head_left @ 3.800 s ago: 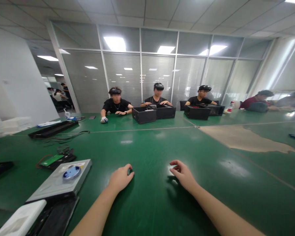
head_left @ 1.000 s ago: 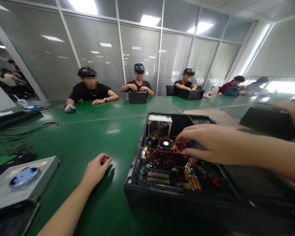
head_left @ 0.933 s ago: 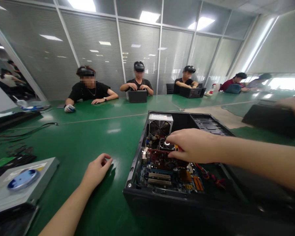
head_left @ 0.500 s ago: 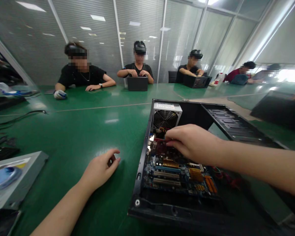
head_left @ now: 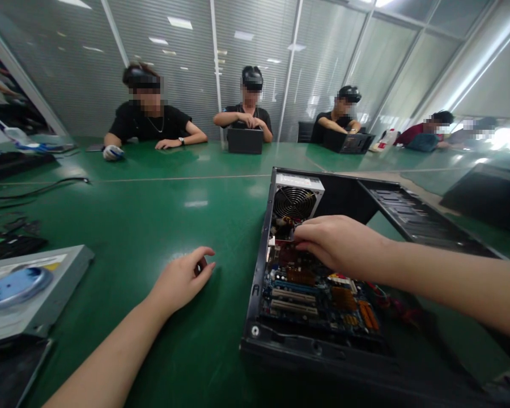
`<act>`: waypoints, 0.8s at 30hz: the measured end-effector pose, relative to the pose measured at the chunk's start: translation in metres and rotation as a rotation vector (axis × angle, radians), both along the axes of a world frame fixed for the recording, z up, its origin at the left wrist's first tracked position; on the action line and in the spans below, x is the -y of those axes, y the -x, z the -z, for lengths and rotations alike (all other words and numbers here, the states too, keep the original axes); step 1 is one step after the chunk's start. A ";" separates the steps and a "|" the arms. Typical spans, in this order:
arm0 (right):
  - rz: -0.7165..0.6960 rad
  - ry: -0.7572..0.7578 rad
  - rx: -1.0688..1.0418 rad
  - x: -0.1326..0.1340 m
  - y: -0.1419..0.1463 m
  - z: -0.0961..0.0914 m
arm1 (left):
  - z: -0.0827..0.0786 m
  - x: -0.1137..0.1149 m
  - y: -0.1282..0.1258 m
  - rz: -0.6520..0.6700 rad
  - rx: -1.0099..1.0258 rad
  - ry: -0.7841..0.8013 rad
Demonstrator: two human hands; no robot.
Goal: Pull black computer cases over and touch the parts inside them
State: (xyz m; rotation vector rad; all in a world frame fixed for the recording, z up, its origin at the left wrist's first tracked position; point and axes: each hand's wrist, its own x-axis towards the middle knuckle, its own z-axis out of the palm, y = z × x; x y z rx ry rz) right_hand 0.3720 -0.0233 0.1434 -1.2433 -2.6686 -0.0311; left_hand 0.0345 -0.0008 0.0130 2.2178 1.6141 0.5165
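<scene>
An open black computer case (head_left: 306, 350) lies on the green table in front of me, to the right. Inside it sits a motherboard (head_left: 295, 299) with pale slots, orange slots and gold heatsinks. My right hand (head_left: 340, 243) reaches into the case, thumb and fingers pinched at the edge of a dark red circuit card (head_left: 285, 254). The hand hides much of the card. Behind the fingers is a silver power supply (head_left: 300, 198) with a round fan grille. My left hand (head_left: 187, 277) rests on the table left of the case, fingers loosely curled, thumb apart, holding nothing.
At the left, a grey metal drive (head_left: 70, 283) carries a blue oval object (head_left: 19, 286). Black cables (head_left: 63, 182) and a green-and-black board (head_left: 8, 246) lie beyond it. Several people sit across the table, some with computer cases (head_left: 245, 140).
The view has turned slightly, so everything sits a little further right or higher. My right hand stays pinched at the red card; my left hand keeps its loose curl.
</scene>
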 end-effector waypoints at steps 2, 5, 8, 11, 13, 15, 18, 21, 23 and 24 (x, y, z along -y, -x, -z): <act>0.000 0.004 -0.020 -0.002 0.000 0.003 | 0.001 -0.001 0.001 0.000 0.012 -0.003; 0.029 0.021 0.025 -0.004 -0.001 0.003 | 0.002 -0.002 0.001 0.000 0.026 -0.003; 0.087 0.081 0.085 -0.002 0.001 -0.002 | 0.001 -0.001 0.000 0.013 0.029 0.001; 0.093 0.133 0.122 -0.001 0.006 -0.005 | -0.002 0.001 0.000 0.028 0.024 0.013; 0.070 0.152 0.139 -0.002 0.009 -0.005 | -0.003 0.001 0.000 0.024 0.024 0.021; 0.042 0.162 0.143 -0.003 0.012 -0.004 | -0.003 0.000 0.001 0.018 0.037 0.023; -0.018 0.156 0.116 -0.001 0.006 -0.019 | -0.002 -0.003 0.003 0.018 0.072 0.027; -0.026 0.075 0.034 0.012 -0.023 -0.058 | -0.001 -0.004 0.005 0.025 0.096 0.019; 0.042 0.010 -0.056 0.031 -0.057 -0.085 | 0.000 -0.004 0.007 0.005 0.133 -0.031; 0.092 -0.019 -0.105 0.045 -0.076 -0.093 | 0.000 -0.004 0.009 -0.014 0.160 -0.067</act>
